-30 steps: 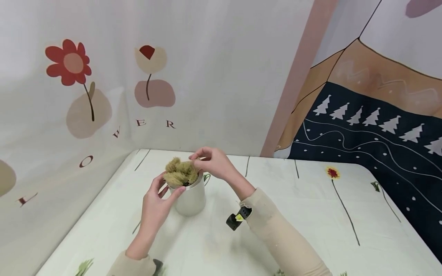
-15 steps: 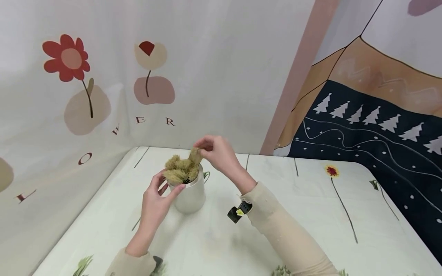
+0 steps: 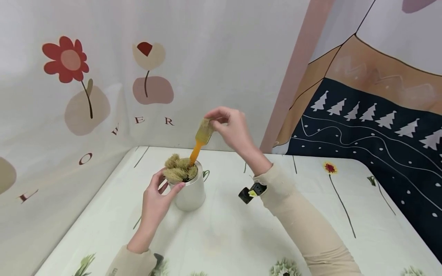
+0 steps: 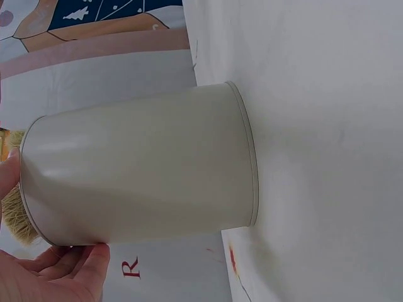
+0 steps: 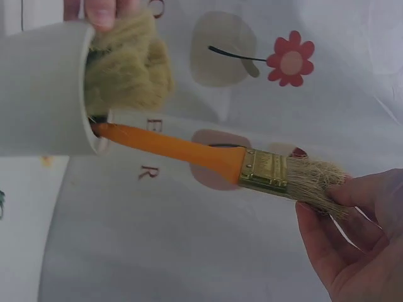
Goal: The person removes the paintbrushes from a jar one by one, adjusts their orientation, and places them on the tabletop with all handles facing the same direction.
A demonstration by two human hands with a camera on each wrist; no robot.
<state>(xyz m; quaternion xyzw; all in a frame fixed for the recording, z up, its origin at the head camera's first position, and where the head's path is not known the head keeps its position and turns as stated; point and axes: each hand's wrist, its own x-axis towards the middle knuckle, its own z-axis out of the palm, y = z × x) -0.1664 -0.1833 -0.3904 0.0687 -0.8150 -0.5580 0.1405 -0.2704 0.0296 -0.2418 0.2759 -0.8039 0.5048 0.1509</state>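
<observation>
A paintbrush with an orange handle (image 3: pixel 195 153) and a brass-coloured ferrule (image 5: pixel 266 171) slants up out of a white can (image 3: pixel 190 197). My right hand (image 3: pixel 235 128) pinches it by its pale bristles, above and right of the can. The handle's lower end is still inside, hidden by the rim. Several more bushy brush heads (image 5: pixel 132 66) stick out of the can's mouth, bristles up. With thumb and fingers spread around the upper side, my left hand (image 3: pixel 155 203) holds the can, which stands upright on the table (image 3: pixel 221 230).
The white tablecloth bears printed flowers, among them a red and yellow one (image 3: pixel 330 168). Behind the can rises a pale cloth wall (image 3: pixel 214 69); at right hangs dark blue cloth (image 3: pixel 345 138) with printed trees. A black camera (image 3: pixel 251 192) sits on my right wrist.
My right hand has risen from the can's mouth, up and to the right, drawing the paintbrush out so that its orange handle shows. My left hand has stayed on the can.
</observation>
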